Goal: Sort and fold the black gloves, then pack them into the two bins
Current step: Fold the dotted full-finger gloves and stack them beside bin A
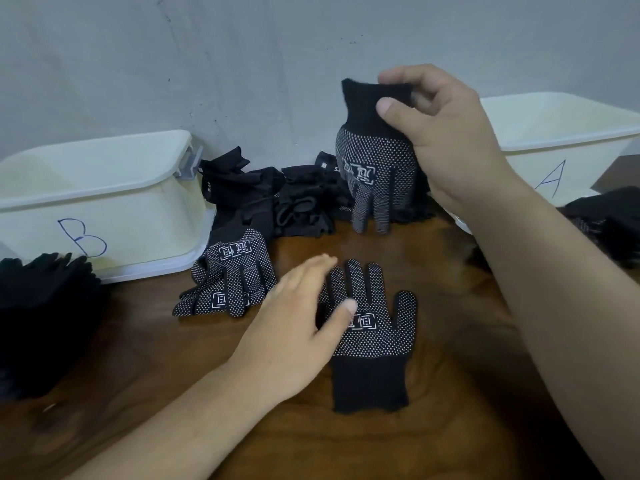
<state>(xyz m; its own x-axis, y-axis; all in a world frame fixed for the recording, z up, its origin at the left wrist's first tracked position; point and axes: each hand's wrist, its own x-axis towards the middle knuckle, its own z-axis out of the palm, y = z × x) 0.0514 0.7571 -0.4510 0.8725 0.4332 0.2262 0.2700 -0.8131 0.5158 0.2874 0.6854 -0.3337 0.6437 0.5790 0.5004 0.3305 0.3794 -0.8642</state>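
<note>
A black dotted glove point(375, 337) lies flat on the wooden table, fingers pointing away from me. My left hand point(298, 327) rests on its left side with straight fingers. My right hand point(440, 133) pinches the cuff of a second dotted glove point(375, 174) and holds it up, fingers hanging down above the table. A small heap of dotted gloves point(230, 275) lies left of centre. A pile of plain black gloves point(277, 195) sits at the back against the wall.
White bin marked B point(104, 209) stands at the left, white bin marked A point(561, 147) at the right. Dark glove stacks lie at the left edge point(41, 323) and the right edge point(609, 223). A grey wall closes the back.
</note>
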